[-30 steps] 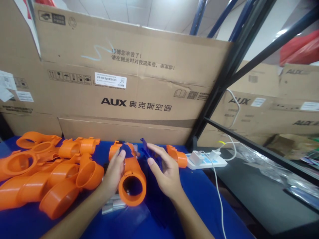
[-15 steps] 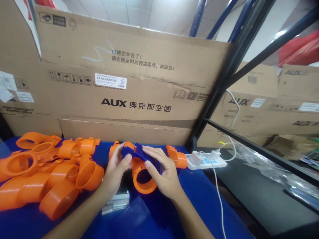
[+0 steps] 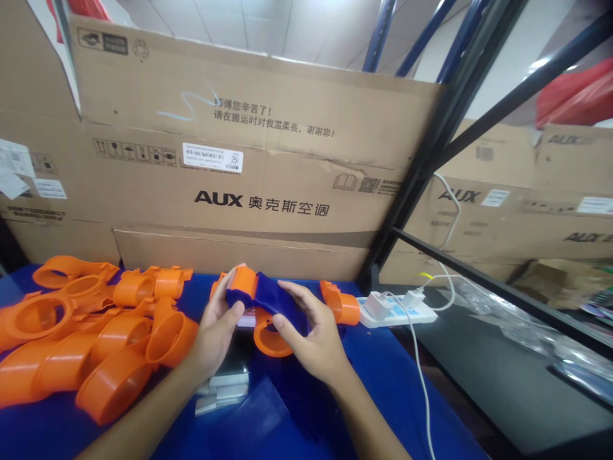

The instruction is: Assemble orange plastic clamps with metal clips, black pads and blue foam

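My left hand [image 3: 218, 326] is closed around the left side of an orange plastic pipe fitting [image 3: 244, 281], thumb in front. A dark blue flexible sheet [image 3: 274, 299] lies across the fitting's front and covers part of it. On the other side, my right hand [image 3: 316, 332] grips the sheet's right part between thumb and fingers. Below the sheet shows an orange ring [image 3: 272, 345]; whether it belongs to the held fitting I cannot tell. Behind my left hand, another orange piece is mostly hidden.
Several orange fittings [image 3: 115, 390] are heaped at the left. One orange fitting [image 3: 342, 305] stands right of my hands, beside a white power strip [image 3: 407, 314] with cables. Pale flat pieces [image 3: 223, 391] and clear film [image 3: 258, 409] lie in front on the blue tabletop [image 3: 383, 383]. A large cardboard sheet [image 3: 268, 166] stands behind.
The held fitting has tilted, so more of its orange upper part shows. The blue sheet now stretches across its front, and the lower ring shows less and sits slightly higher.
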Action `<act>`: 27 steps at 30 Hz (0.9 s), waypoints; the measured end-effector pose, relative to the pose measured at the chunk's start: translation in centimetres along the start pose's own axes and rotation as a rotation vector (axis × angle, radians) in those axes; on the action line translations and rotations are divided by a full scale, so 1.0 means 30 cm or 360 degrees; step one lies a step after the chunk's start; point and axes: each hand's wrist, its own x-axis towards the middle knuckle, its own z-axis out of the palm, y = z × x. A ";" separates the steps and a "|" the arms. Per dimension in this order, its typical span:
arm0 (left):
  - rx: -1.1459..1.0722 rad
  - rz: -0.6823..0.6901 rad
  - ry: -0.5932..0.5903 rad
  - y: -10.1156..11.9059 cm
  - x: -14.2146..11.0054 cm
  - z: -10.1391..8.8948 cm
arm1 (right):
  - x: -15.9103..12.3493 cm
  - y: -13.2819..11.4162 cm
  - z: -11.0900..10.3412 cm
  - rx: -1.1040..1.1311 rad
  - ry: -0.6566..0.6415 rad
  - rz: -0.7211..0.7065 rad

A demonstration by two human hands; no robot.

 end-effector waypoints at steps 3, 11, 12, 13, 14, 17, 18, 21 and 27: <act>-0.0041 0.0095 -0.0124 -0.002 -0.003 -0.013 | -0.004 -0.004 -0.009 -0.0247 0.0047 -0.0196; 0.0218 0.0122 0.0171 -0.007 0.024 -0.014 | -0.008 0.001 -0.010 -0.0908 0.0014 -0.0650; 0.0247 0.0134 0.0208 -0.006 0.026 -0.014 | -0.007 0.002 -0.010 -0.0933 0.0000 -0.0663; 0.0275 0.0146 0.0236 -0.004 0.027 -0.014 | -0.007 0.003 -0.010 -0.0954 -0.0010 -0.0671; 0.0297 0.0150 0.0256 -0.002 0.026 -0.013 | -0.006 0.004 -0.009 -0.0972 -0.0015 -0.0676; 0.0293 0.0145 0.0305 0.005 0.021 -0.008 | -0.007 0.005 -0.007 -0.0995 -0.0018 -0.0679; 0.0273 0.0138 0.0318 0.007 0.019 -0.005 | -0.007 0.004 -0.005 -0.0990 -0.0018 -0.0672; 0.0213 0.0125 0.0346 0.011 0.019 0.004 | -0.008 -0.001 -0.003 -0.0962 -0.0017 -0.0638; 0.0047 0.0059 0.0135 0.013 0.021 -0.002 | -0.007 0.002 -0.016 -0.0858 -0.0018 -0.0592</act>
